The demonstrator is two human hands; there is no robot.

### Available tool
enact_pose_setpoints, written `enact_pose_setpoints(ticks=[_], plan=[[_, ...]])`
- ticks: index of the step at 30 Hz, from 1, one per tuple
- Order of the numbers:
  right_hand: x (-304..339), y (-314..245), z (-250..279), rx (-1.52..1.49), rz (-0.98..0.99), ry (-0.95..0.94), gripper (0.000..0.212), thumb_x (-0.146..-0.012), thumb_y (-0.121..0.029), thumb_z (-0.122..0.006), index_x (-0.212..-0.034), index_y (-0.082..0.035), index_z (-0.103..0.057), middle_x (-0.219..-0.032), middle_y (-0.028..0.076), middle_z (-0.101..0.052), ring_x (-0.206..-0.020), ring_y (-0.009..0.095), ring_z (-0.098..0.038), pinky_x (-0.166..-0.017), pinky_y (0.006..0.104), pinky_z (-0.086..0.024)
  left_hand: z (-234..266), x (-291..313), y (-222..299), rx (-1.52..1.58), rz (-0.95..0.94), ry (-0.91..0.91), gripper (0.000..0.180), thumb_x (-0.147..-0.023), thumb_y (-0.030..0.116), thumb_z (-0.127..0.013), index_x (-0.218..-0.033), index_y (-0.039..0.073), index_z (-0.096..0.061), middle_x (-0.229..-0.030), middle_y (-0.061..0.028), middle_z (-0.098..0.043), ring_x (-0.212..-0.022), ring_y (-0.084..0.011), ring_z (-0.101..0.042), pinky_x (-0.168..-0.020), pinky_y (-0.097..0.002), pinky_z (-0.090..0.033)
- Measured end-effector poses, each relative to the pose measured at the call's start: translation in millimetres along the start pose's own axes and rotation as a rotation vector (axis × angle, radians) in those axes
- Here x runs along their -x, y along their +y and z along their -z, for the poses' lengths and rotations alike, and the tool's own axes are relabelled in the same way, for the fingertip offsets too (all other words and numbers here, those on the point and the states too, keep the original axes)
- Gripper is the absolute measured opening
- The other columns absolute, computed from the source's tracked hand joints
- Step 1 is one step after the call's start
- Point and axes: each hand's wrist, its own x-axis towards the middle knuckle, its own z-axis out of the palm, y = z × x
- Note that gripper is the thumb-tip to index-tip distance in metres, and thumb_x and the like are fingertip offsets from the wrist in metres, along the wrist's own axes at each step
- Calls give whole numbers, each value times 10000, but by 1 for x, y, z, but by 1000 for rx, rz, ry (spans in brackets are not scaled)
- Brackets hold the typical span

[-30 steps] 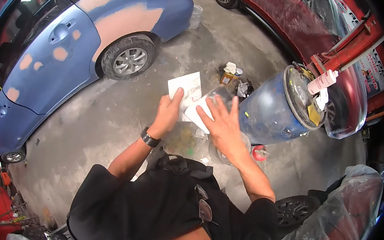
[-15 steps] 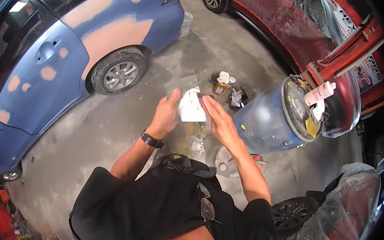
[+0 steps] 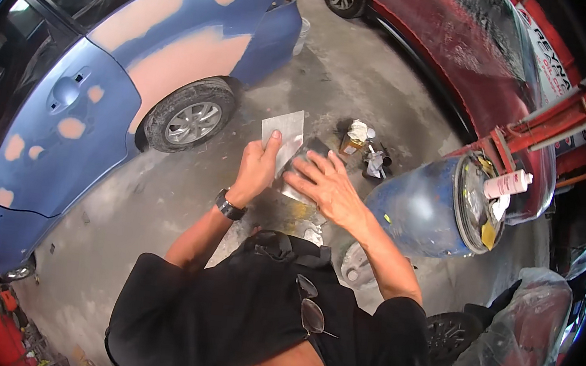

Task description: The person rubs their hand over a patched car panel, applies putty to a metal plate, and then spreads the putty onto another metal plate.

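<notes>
My left hand (image 3: 257,168) grips a thin flat grey sheet (image 3: 286,125), its thumb lying along the near face. The sheet is tilted, and its lower part runs behind the fingers of my right hand (image 3: 326,188). That hand has its fingers spread across a dark, flat spreader (image 3: 317,147), pressed close to the sheet. Any paste between spreader and sheet is hidden by the hand and the tilt.
To the left stands a blue car (image 3: 107,113) with pinkish filler patches. At right is a blue drum (image 3: 416,203) bearing a pink-and-white bottle (image 3: 508,184). A yellowish can (image 3: 355,138) stands on the floor ahead. Plastic sheeting (image 3: 506,334) covers something at lower right.
The sheet has tilted, and the bright white patch on it no longer shows. My right hand has turned with its fingers spread wider, and the dark spreader now shows. The view has shifted slightly.
</notes>
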Motion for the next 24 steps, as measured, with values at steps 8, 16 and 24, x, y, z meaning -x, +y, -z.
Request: enact_pose_setpoints(ticks=[8, 16, 24], plan=[[-38, 37, 3, -412, -30, 210, 504, -814, 91, -584, -1242, -163, -663, -1269, 76, -628, -1225, 312, -563, -1072, 539, -369, 79, -58, 18, 744, 136, 74, 400, -1036, 310, -460, -1250, -11, -566, -1138, -120, -678, -965, -237, -695, -868, -350, -567], [-102, 45, -6, -835, 200, 551, 482, -829, 101, -615, -1282, -60, -622, -1369, 171, -561, -1301, 361, -514, -1101, 499, -366, 43, -74, -20, 1105, 244, -16, 399, -1005, 372, -525, -1268, 75, -564, -1154, -88, -670, -999, -205, -679, -869, -385, -573], [-136, 196, -29, -147, 122, 189, 513, -871, 17, -596, -1363, -122, -552, -1387, 160, -509, -1287, 395, -494, -1069, 515, -396, -7, -129, -2, 838, 92, 280, 380, -999, 312, -572, -1271, 47, -555, -1191, -75, -656, -1038, -189, -655, -889, -360, -549]])
